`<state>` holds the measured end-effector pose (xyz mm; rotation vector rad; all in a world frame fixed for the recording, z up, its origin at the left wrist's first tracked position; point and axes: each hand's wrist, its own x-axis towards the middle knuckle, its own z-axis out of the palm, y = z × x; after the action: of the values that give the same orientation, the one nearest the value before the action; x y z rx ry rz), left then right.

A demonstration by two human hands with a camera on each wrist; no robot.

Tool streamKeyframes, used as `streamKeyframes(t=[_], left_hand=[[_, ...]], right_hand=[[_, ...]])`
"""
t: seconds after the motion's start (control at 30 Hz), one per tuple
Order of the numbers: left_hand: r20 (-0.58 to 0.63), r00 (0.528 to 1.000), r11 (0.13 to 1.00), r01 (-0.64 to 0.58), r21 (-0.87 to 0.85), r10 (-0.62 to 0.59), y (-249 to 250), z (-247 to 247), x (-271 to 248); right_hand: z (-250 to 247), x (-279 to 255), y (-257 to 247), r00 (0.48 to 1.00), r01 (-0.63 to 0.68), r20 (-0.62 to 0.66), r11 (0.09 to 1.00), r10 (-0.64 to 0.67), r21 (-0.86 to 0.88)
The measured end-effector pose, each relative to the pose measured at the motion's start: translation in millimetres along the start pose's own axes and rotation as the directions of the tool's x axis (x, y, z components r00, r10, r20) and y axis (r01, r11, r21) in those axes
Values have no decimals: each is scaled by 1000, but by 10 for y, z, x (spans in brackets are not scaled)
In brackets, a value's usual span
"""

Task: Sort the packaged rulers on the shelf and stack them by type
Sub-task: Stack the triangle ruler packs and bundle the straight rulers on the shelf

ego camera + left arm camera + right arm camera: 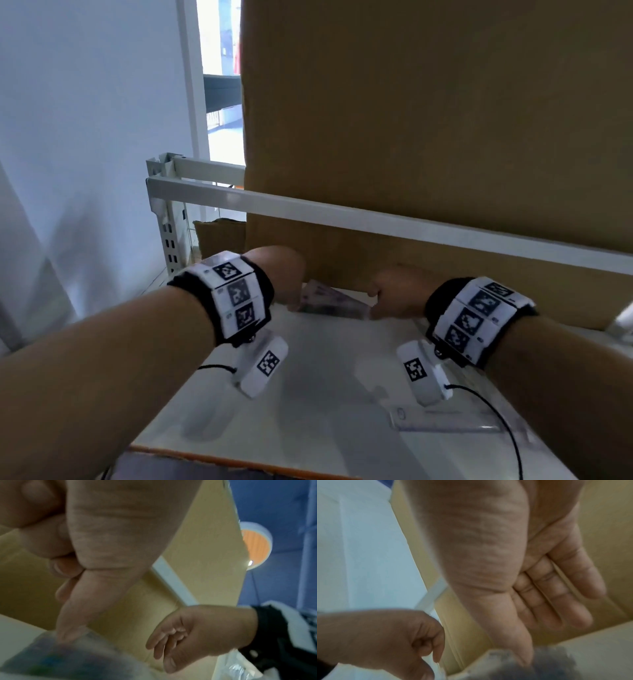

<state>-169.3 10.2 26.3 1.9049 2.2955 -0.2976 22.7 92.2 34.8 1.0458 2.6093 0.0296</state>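
Clear-plastic packaged rulers (330, 301) lie flat at the white shelf's (308, 394) 12 o'clock edge, long axis 9-to-3 between both hands, left hand (284, 274) pinching one end, right hand (394, 294) thumb pressing the other, another clear ruler pack (445, 419) at 5 o'clock.

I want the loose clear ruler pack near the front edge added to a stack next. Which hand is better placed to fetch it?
Likely the right hand. The clear ruler pack lies on the white shelf under the right forearm. The left hand is farther off, at the left end of the ruler packs both hands touch by the cardboard box.
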Motion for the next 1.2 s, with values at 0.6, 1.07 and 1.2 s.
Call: streamKeyframes(t=[0.6, 1.07, 1.2], left_hand=[[142, 886, 897, -430, -100, 441, 1822, 281, -406], [134, 958, 967, -243, -79, 252, 2050, 406, -434], [159, 956, 961, -222, -167, 249, 1877, 385, -513]], right_hand=[[1440, -1791, 1477, 604, 36, -605, 741, 519, 671], [1903, -1974, 1614, 468, 208, -623, 607, 627, 767], [1928, -1993, 1635, 482, 223, -643, 627, 595, 747]])
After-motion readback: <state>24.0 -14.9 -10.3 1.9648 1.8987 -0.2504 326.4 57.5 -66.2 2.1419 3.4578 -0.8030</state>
